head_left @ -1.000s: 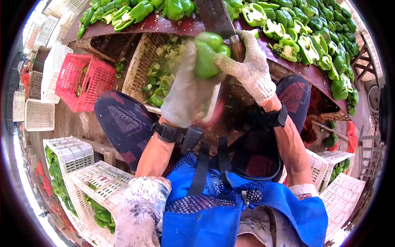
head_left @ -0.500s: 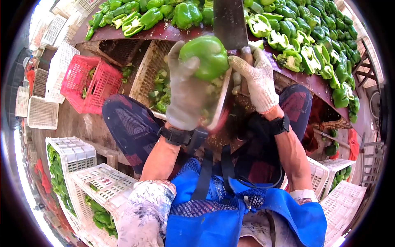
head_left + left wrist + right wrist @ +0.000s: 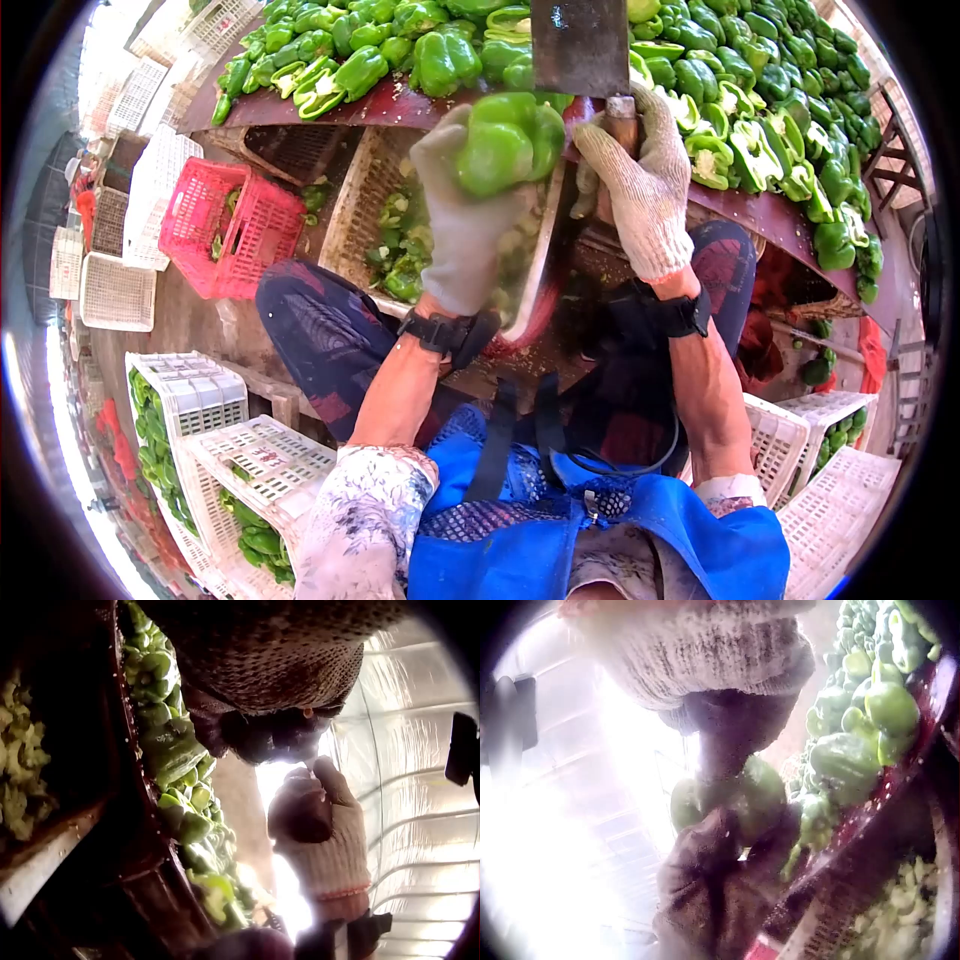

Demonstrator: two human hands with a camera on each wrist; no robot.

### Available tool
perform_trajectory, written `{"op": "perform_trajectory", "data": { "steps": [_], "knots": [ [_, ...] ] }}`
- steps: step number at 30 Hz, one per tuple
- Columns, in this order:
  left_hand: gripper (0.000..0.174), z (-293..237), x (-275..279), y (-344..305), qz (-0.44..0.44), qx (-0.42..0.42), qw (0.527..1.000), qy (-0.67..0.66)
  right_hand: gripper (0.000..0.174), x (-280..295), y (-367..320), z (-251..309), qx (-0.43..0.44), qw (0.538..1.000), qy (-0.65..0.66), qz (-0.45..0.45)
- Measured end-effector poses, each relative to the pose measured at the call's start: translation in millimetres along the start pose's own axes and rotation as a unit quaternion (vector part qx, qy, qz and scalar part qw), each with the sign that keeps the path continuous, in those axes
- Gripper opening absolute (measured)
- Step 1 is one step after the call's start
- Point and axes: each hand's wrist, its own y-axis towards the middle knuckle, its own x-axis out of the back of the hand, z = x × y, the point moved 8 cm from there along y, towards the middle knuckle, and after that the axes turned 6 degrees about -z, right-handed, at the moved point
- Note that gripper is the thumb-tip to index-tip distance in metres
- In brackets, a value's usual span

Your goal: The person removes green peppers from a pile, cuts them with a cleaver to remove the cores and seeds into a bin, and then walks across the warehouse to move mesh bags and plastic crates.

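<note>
The gloved left hand (image 3: 462, 215) holds a green pepper (image 3: 508, 143) above a long crate, fingers round its left side. Just to the right, the gloved right hand (image 3: 640, 185) grips the wooden handle (image 3: 621, 122) of a broad knife whose blade (image 3: 580, 48) points away over the table edge. In the right wrist view the pepper (image 3: 761, 796) sits between the left glove (image 3: 705, 892) below and the right glove (image 3: 720, 660) above. The left wrist view has the left glove (image 3: 277, 660) dark at the top and the right glove (image 3: 330, 840) facing it.
A dark red table (image 3: 400, 108) bears heaps of whole and halved peppers (image 3: 755, 150). Beneath its edge stands a crate (image 3: 345, 210) with pepper scraps. A pink crate (image 3: 205, 262) is at the left; white crates (image 3: 265, 455) with peppers flank the seated person.
The pepper has turned in the left hand, showing a different side. Both hands and the knife have shifted slightly right in the head view, and the blade stands more upright.
</note>
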Motion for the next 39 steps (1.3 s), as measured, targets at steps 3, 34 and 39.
{"op": "perform_trajectory", "data": {
  "steps": [3, 34, 39],
  "knots": [
    [0.081, -18.8, 1.1, 15.4, 0.012, -0.152, 0.976, 0.155, 0.052, 10.3, -3.1, 0.7, 0.045, 0.993, -0.111, 0.012],
    [0.051, 45.2, 12.8, 33.0, -0.073, 0.145, 0.931, 0.327, 0.072, 6.5, -17.8, -15.1, 0.032, 0.969, -0.219, 0.112],
    [0.042, 57.6, 33.0, 37.1, -0.069, 0.234, 0.951, 0.189, 0.074, -3.9, -18.1, -8.2, 0.057, 0.965, -0.225, 0.122]
  ]
}}
